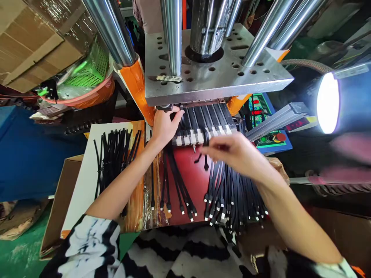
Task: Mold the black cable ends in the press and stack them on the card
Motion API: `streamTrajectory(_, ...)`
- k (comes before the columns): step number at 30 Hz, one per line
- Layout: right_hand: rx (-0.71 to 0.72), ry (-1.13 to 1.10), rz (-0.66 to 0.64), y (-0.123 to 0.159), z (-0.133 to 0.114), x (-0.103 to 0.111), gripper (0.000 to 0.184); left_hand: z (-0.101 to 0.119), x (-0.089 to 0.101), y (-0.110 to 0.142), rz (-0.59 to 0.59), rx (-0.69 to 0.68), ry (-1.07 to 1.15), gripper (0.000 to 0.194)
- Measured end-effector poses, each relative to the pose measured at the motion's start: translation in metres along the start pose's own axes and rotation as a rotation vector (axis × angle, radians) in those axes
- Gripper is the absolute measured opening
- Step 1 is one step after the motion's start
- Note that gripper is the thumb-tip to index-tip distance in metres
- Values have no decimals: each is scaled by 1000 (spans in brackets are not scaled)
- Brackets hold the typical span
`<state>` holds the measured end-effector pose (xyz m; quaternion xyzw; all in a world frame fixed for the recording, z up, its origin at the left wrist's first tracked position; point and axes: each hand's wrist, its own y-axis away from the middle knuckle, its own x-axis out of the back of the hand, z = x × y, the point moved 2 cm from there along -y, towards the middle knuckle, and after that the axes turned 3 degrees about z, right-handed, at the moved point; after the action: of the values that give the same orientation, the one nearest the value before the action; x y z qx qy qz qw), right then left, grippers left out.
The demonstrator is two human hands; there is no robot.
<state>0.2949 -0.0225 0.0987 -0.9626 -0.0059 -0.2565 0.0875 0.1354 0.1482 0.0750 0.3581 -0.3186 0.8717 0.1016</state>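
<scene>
My left hand (pixel 165 124) reaches under the press plate (pixel 214 83), its fingers curled on the left end of the mould block (pixel 207 121), where several black cables lie in slots. My right hand (pixel 236 152) hovers just in front of the mould, blurred by motion, fingers pinched on a black cable (pixel 205 162) that hangs down from it. Below that hand a bundle of black cables (pixel 232 197) with metal plug tips fans out over the red surface (pixel 191 173). A few more cables (pixel 176 185) run down from the mould's left half.
A pile of black cables (pixel 116 154) lies on a white board at the left, over a cardboard box (pixel 62 193). Chrome press columns (pixel 172 34) rise above. A bright lamp (pixel 329 102) shines at right, beside a control panel (pixel 269 135). A green basket (pixel 89 69) sits at back left.
</scene>
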Motion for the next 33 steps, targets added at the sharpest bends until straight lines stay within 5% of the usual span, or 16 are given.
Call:
streamTrajectory(4,38,34,25,-81,18,24,56,-2,-1,7,114,-62,20,31)
streamTrajectory(9,64,42,31,-116,45,14,49,4,16,52,-73,-713,-43,33)
streamTrajectory(11,80,81,79,-114,48,12,46,5,18,58,-123,-839,-147,32)
streamTrajectory(14,97,96,175,-108,47,13,47,10,17,57,-149,-826,-283,33)
streamTrajectory(20,46,-100,103,-108,55,14,41,25,12,63,-199,-734,-343,45)
streamTrajectory(23,37,-35,191,-109,56,11,38,32,8,69,-190,-657,-377,45)
streamTrajectory(28,148,335,424,-77,45,15,23,46,2,78,-184,-538,-435,45)
streamTrajectory(30,219,563,338,-59,38,12,37,49,3,78,-214,-514,-425,49)
streamTrajectory(33,142,848,178,-51,32,5,49,49,5,69,-266,-471,-386,56)
